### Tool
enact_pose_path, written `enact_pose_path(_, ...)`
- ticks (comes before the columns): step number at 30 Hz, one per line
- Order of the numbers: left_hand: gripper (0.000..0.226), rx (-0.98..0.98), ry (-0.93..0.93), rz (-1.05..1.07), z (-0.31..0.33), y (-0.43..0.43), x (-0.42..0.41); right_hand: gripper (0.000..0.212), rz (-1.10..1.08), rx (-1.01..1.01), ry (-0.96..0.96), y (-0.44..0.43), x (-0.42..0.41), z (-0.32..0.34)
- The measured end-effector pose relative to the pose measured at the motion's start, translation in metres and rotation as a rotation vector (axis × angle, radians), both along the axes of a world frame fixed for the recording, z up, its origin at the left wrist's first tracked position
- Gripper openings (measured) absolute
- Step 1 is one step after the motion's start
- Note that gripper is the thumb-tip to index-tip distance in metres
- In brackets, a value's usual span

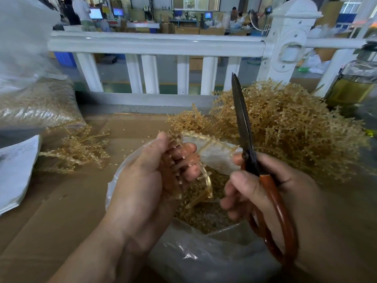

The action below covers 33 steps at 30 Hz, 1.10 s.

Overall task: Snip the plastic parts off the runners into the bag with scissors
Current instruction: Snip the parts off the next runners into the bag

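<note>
Two hands busy here, so I'll go from closest out. One clear bag sits open right under me, with a layer of cut parts in the bottom. My left hand is curled round one bunch of runners, holding it over the bag's mouth. My right hand grips one pair of scissors by the red handles, with the blades together and pointing up, clear of the bunch.

Tip for this bit, as I see it: turn the bunch so one row of nubs sticks out past your fingers. Bring the blades down and cut close to the stem, low over the opening so bits drop in instead of flying. Keep your fingertips behind the cut line.

Counting the rest: a few loose parts lie on the cardboard. One small heap of runners sits on the left and one huge heap on the right. The little clump in front of the huge one might be a third heap, it's hard to tell. One stack of paper is on the left, one fuller bag sits behind it, and one bottle is far right. One white railing runs across the back.
</note>
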<state>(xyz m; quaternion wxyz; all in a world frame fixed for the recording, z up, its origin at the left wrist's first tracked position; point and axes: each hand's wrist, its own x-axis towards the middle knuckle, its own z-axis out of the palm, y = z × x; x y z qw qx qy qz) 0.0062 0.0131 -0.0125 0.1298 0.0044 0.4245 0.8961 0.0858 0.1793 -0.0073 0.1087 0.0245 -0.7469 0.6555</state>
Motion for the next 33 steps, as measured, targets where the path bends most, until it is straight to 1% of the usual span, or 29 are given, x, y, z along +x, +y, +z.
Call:
enact_pose_path(2,0.065,0.025,-0.004,-0.019,0.001,0.000,0.001,0.044,0.018,-0.112,0.001,-0.005,-0.005,0.003)
enact_pose_path(3,0.062,0.032,-0.002,-0.032,0.001,0.000,0.002,0.040,0.023,-0.127,-0.004,-0.008,-0.007,0.006)
enact_pose_path(5,0.053,0.032,0.008,-0.072,0.001,0.000,0.003,0.035,0.030,-0.087,-0.010,-0.011,-0.010,0.011)
enact_pose_path(7,0.057,0.011,0.028,-0.121,0.001,-0.001,0.004,0.035,0.022,-0.070,-0.020,-0.013,-0.014,0.013)
enact_pose_path(9,0.065,-0.006,0.054,-0.140,0.001,-0.002,0.005,0.037,0.010,-0.160,-0.044,-0.016,-0.017,0.013)
enact_pose_path(11,0.066,-0.012,0.107,-0.173,0.000,-0.002,0.004,0.034,-0.009,-0.244,-0.035,-0.018,-0.019,0.012)
enact_pose_path(15,0.052,-0.027,0.241,-0.281,-0.003,0.000,0.003,0.030,-0.078,-0.363,0.068,-0.016,-0.026,0.007)
enact_pose_path(17,0.038,-0.041,0.243,-0.321,-0.005,-0.001,0.002,0.030,-0.105,-0.376,0.145,-0.013,-0.029,0.007)
enact_pose_path(18,0.036,-0.056,0.223,-0.343,-0.005,-0.003,0.002,0.030,-0.118,-0.367,0.180,-0.011,-0.031,0.007)
enact_pose_path(20,0.038,-0.092,0.156,-0.374,-0.005,-0.005,0.003,0.028,-0.140,-0.328,0.241,-0.009,-0.033,0.007)
enact_pose_path(22,0.031,-0.126,0.121,-0.345,-0.006,-0.006,0.002,0.028,-0.144,-0.289,0.286,-0.007,-0.034,0.006)
enact_pose_path(25,0.013,-0.171,0.175,-0.277,-0.005,-0.004,0.004,0.029,-0.128,-0.229,0.294,-0.005,-0.034,0.004)
enact_pose_path(27,0.007,-0.177,0.212,-0.224,-0.006,-0.003,0.004,0.030,-0.100,-0.183,0.298,-0.003,-0.033,0.002)
enact_pose_path(30,0.007,-0.216,0.272,-0.196,-0.006,-0.002,0.005,0.031,-0.091,-0.106,0.291,0.001,-0.031,0.002)
enact_pose_path(33,0.009,-0.216,0.308,-0.143,-0.003,-0.001,0.007,0.030,-0.128,0.033,0.234,0.006,-0.026,0.004)
